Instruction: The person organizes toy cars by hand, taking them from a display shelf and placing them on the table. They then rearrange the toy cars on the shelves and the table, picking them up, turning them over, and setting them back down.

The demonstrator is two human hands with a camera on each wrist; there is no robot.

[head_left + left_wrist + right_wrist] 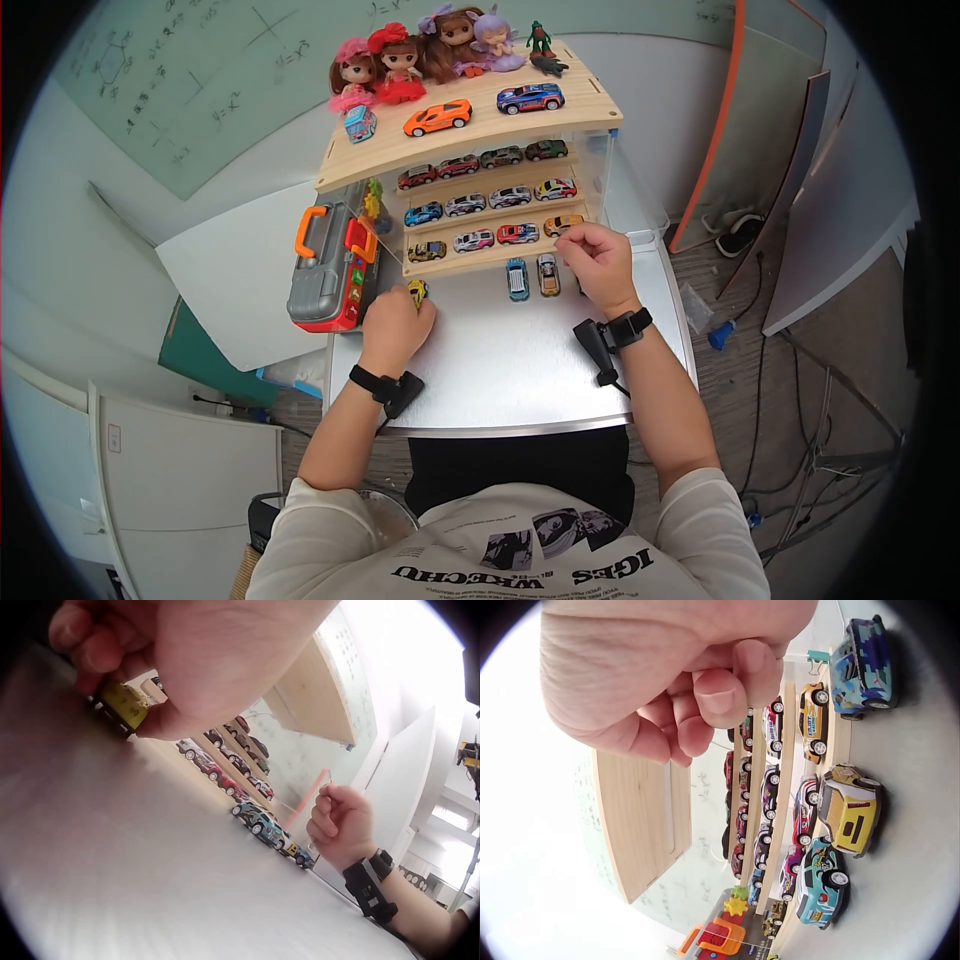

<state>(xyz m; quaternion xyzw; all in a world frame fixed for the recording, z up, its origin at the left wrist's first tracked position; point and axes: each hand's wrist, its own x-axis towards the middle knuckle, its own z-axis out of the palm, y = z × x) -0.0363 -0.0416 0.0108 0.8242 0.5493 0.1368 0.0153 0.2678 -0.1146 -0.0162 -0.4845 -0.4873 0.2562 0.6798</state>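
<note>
My left hand [393,325] rests low over the silver table [480,370] and pinches a small yellow toy car [126,707] between thumb and fingers. Raised before the lower right of the display shelf is my right hand [600,262], its fingers curled and nothing visible in them. Just behind that hand, an orange-yellow toy car [563,226] stands on the bottom tier. Along the shelf's front, a turquoise toy car [517,281] and a yellow pickup-style toy car [547,275] stand side by side on the table. A blue camouflage toy car [864,667] is beside them, mostly hidden in the head view.
The shelf's tiers hold several toy cars in rows. On its wooden top [585,112] stand an orange car [438,118], a blue car [530,97], a small bus [360,124] and several dolls [400,65]. A grey toy toolbox [325,268] with orange handles stands at the left.
</note>
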